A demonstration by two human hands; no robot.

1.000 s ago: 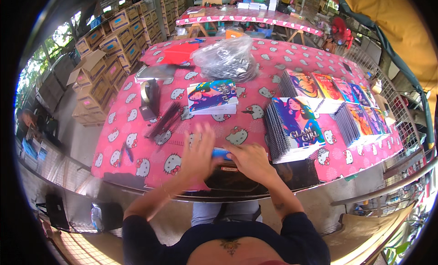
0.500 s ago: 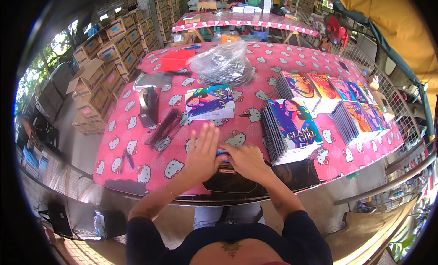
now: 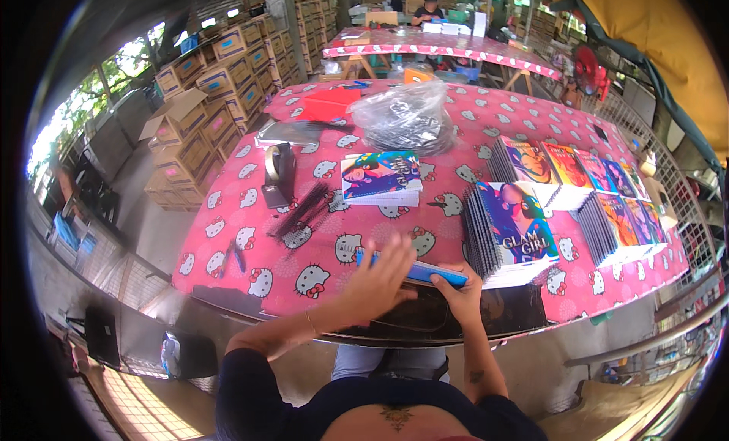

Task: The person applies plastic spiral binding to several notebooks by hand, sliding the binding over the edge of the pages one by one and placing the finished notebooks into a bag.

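I am watching a person lean over a big pink desk [image 3: 199, 280] with cat faces on it. A thin blue notebook [image 3: 439, 274], or what looks like one, is near the front of the desk, right under both hands. I see it nearly from the side, as a long thin strip.

The right hand [image 3: 462, 291] has hold of the right end, with its thumb on top and its fingers curled around the far side. The left hand [image 3: 388, 275] is open and quite flat, with its fingers a bit apart, laid across the other end. It is blurry, so I cannot tell how hard it presses, and it does not grip anything that I can see.

To do this bit well, I think the right hand should hold firm but not squeeze, so the cover does not bend. The left hand should stay flat and push the same all along, so the pages sit even. Slow and gentle seems best, and the elbows should stay clear of the tall pile of notebooks [image 3: 524, 236] just beside the right hand.

The black wire coils [image 3: 304, 215] lie farther back on the left, near the tape holder [image 3: 280, 181]. They look easy to tangle, so a sleeve should not brush them
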